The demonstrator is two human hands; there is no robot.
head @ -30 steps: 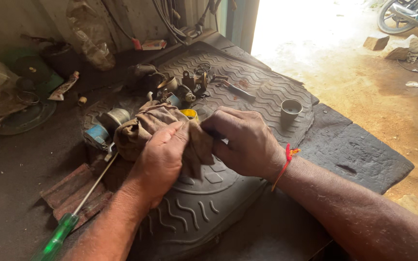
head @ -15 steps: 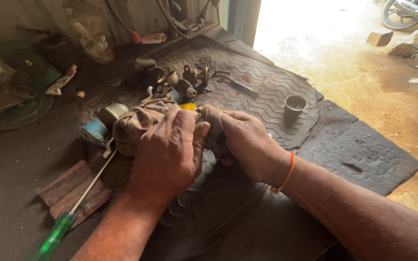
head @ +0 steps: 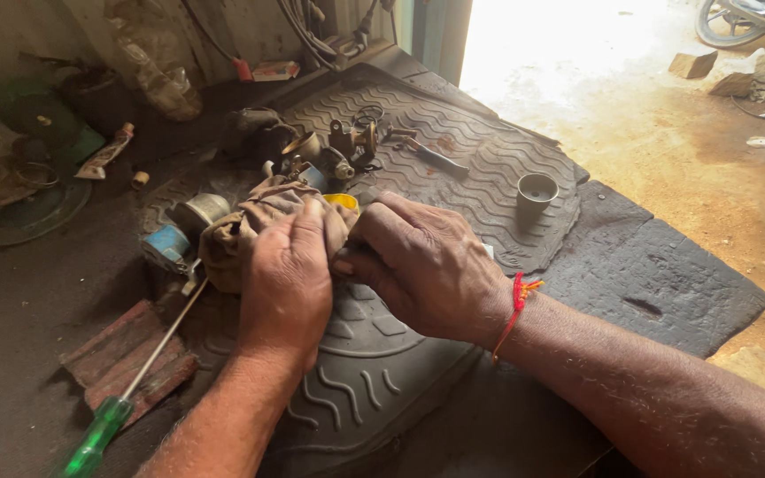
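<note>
Both hands were on the brown rag (head: 250,221) mid rubber mat (head: 489,177): left hand (head: 287,274) clamped over it, right hand (head: 427,265) gripping its edge; green-handled screwdriver (head: 104,425) lay left of the mat.

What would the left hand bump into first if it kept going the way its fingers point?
The left hand points up and away over the brown rag it presses on. Beyond the rag, the first thing looks like the cluster of small metal parts on the rubber mat, though depth is hard to judge.
</note>
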